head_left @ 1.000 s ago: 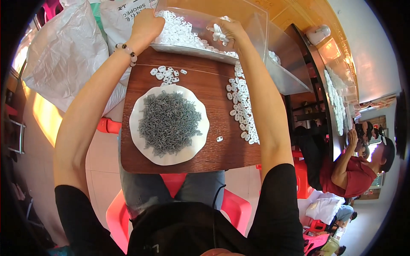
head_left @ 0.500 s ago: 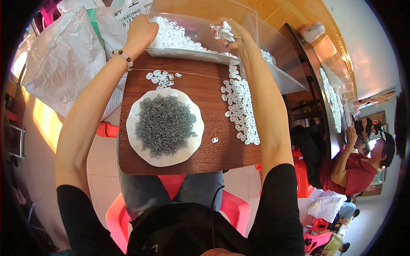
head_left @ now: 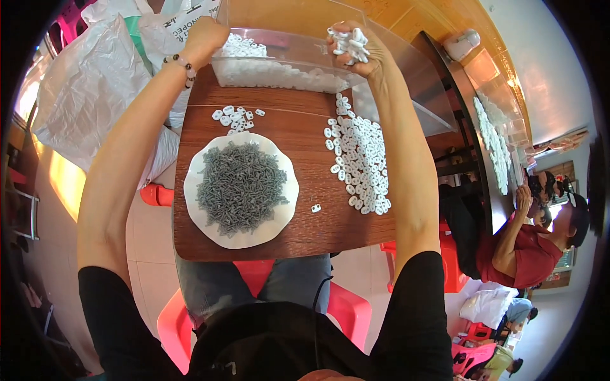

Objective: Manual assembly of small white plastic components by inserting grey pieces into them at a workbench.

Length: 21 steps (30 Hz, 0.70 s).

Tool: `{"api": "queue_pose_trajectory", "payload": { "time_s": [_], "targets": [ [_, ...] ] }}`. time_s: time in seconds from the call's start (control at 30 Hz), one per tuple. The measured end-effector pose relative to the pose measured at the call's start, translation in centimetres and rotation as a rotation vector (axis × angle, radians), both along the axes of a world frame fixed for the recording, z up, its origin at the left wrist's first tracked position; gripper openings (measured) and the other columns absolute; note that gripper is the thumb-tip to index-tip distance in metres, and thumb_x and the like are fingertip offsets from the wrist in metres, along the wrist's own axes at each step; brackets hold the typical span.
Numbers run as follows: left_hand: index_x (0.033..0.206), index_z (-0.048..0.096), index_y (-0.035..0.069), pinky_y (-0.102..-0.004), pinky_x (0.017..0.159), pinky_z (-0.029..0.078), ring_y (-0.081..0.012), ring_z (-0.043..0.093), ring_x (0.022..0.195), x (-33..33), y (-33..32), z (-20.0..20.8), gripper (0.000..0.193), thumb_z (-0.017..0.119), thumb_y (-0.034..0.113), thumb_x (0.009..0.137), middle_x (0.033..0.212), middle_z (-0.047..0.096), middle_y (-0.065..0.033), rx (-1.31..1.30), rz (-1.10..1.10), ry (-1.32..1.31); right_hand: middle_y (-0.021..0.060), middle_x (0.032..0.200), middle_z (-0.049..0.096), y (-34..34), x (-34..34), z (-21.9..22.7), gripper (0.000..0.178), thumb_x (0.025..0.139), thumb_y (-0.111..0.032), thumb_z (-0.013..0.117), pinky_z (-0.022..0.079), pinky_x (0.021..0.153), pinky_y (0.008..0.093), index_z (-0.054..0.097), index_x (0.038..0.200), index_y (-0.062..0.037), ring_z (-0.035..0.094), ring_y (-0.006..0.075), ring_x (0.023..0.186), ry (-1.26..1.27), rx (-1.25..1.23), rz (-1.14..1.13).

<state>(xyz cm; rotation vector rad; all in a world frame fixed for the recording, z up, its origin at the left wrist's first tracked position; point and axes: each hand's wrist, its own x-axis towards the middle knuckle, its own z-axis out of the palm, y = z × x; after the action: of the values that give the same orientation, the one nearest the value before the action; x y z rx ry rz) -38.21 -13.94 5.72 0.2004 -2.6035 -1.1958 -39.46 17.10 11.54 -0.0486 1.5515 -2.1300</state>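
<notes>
My left hand is closed on the left side of a clear plastic bin at the table's far edge. White two-holed plastic pieces lie inside it. Over the bin's right end, my right hand clutches a handful of the same white pieces, some poking out between thumb and fingers. Below my right forearm spreads a loose pile of white pieces. A white scalloped plate heaped with small grey screw-like plugs sits at the near left.
A small cluster of white pieces lies behind the plate, and a single piece to its right. White bags stand left of the brown table. At the right, a person in a red shirt sits by another table.
My right hand has moved right with its handful of white pieces. The bin has tipped back more level, so its front wall shows more, and my left hand has shifted slightly left with it.
</notes>
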Motion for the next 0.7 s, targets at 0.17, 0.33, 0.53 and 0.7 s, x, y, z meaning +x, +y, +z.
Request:
{"api": "queue_pose_trajectory", "payload": {
  "time_s": [0.17,0.33,0.53,0.7],
  "targets": [
    [0.097,0.064,-0.012,-0.0445,0.062,0.056,-0.0387,0.069,0.082,-2.2,-1.8,-1.0,0.048,0.066,0.031,0.075,0.091,0.068,-0.0264,0.071,-0.026,-0.016,0.014,0.085,0.055,1.8,2.8,1.9,0.024,0.08,-0.013,0.068,0.038,0.036,0.0205,0.051,0.095,-0.0056,0.055,0.0176,0.068,0.051,-0.058,0.064],
    [0.095,0.061,-0.015,-0.0482,0.059,0.057,-0.0361,0.069,0.08,-2.9,-1.2,-0.6,0.041,0.061,0.021,0.074,0.091,0.066,-0.0255,0.197,-0.129,-0.135,0.0167,0.087,0.056,4.5,5.8,1.4,0.022,0.083,-0.013,0.065,0.04,0.034,0.021,0.05,0.096,-0.0054,0.057,0.0192,0.066,0.029,-0.104,0.037],
    [0.096,0.058,-0.015,-0.0507,0.058,0.056,-0.0371,0.067,0.075,-3.3,-1.9,-1.3,0.037,0.054,0.014,0.074,0.091,0.064,-0.0256,0.402,-0.076,-0.141,0.0164,0.082,0.059,4.1,10.5,-3.6,0.018,0.083,-0.013,0.063,0.044,0.033,0.0217,0.051,0.095,-0.0078,0.059,0.0204,0.06,-0.006,-0.062,0.012],
    [0.095,0.058,-0.015,-0.051,0.058,0.056,-0.0367,0.067,0.074,-2.4,-1.2,-1.1,0.035,0.054,0.011,0.073,0.091,0.064,-0.0251,0.439,-0.055,-0.093,0.0089,0.078,0.063,2.0,13.9,-8.0,0.015,0.077,-0.012,0.068,0.046,0.036,0.0241,0.059,0.088,-0.0071,0.059,0.0154,0.056,-0.02,0.163,-0.048]
  ]
}}
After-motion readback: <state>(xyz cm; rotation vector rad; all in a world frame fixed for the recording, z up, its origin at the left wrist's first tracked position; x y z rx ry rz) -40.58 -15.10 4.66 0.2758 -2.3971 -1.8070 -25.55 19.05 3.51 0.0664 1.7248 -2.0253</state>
